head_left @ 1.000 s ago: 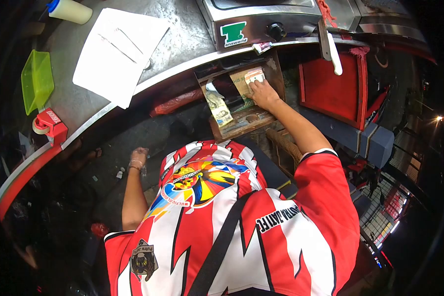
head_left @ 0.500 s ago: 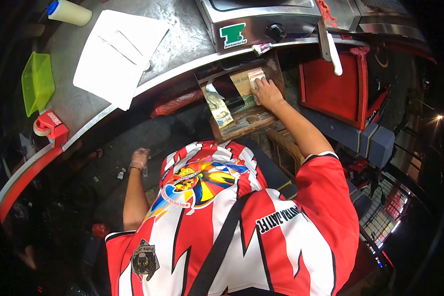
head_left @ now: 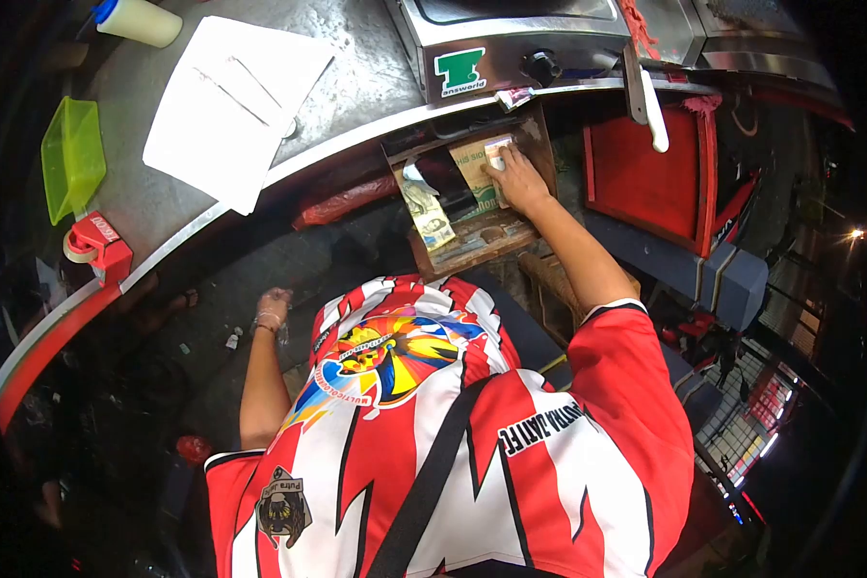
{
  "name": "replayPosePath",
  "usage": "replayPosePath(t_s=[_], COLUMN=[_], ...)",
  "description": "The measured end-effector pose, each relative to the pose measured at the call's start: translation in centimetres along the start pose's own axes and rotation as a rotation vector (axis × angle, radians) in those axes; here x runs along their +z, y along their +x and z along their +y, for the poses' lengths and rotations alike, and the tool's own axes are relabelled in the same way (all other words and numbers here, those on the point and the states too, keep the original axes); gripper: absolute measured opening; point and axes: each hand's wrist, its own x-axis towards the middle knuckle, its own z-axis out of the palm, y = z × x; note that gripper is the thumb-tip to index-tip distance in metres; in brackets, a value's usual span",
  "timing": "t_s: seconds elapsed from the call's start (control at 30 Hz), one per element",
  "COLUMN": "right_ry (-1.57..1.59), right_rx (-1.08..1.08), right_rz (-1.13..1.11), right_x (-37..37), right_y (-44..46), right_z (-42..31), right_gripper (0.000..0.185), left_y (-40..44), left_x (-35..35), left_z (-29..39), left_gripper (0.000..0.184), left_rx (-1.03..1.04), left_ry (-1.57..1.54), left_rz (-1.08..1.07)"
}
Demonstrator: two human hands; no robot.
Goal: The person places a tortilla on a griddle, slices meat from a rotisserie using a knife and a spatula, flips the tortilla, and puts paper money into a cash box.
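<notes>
My right hand (head_left: 520, 180) reaches into an open wooden drawer (head_left: 482, 252) under the counter. Its fingers are bent and closed over a pale, reddish banknote (head_left: 497, 152) in the right part of the drawer, above a piece of printed brown cardboard (head_left: 470, 173). To the left, in the same drawer, lie yellowish-green banknotes (head_left: 428, 220). My left hand (head_left: 273, 310) hangs low beside my body, apart from the counter. Its fingers look curled, with clear plastic around the hand; what they hold, if anything, is hidden.
On the metal counter (head_left: 356, 96) lie white paper sheets (head_left: 231, 106). A green tray (head_left: 73, 159), a red tape dispenser (head_left: 101, 249) and a bottle (head_left: 140, 21) are farther left. A white-handled knife (head_left: 653, 116) hangs over the edge by a red open box (head_left: 645, 178).
My right hand has shifted slightly over the banknote and now covers more of it. The right forearm has moved a little to the left. My left hand stays nearly in place.
</notes>
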Motion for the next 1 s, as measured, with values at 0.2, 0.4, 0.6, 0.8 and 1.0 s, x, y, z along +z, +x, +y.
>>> replayPosePath(t_s=[0.2, 0.4, 0.6, 0.8, 1.0], right_ry=[0.060, 0.003, 0.075, 0.093, 0.120], right_rx=[0.012, 0.028, 0.029, 0.018, -0.007], right_rz=[-0.002, 0.063, 0.041, 0.136, 0.212], right_x=[-0.2, 0.6, -0.5, -0.6, -0.9], right_y=[0.2, 0.6, 0.2, 0.2, 0.5], right_z=[0.2, -0.1, -0.1, -0.2, -0.2], right_gripper=[0.047, 0.046, 0.043, 0.037, 0.030], left_y=[-0.8, 1.1, 1.3, -0.1, -1.3], left_x=[-0.4, 0.1, 0.1, -0.9, -1.9], left_z=[1.4, -1.1, -2.0, 0.4, 2.9], left_gripper=[0.035, 0.037, 0.033, 0.032, 0.031], left_rx=[-0.018, 0.074, 0.069, 0.003, 0.011], left_ry=[0.097, 0.094, -0.031, 0.017, 0.066], left_rz=[0.002, 0.013, 0.037, 0.033, 0.029])
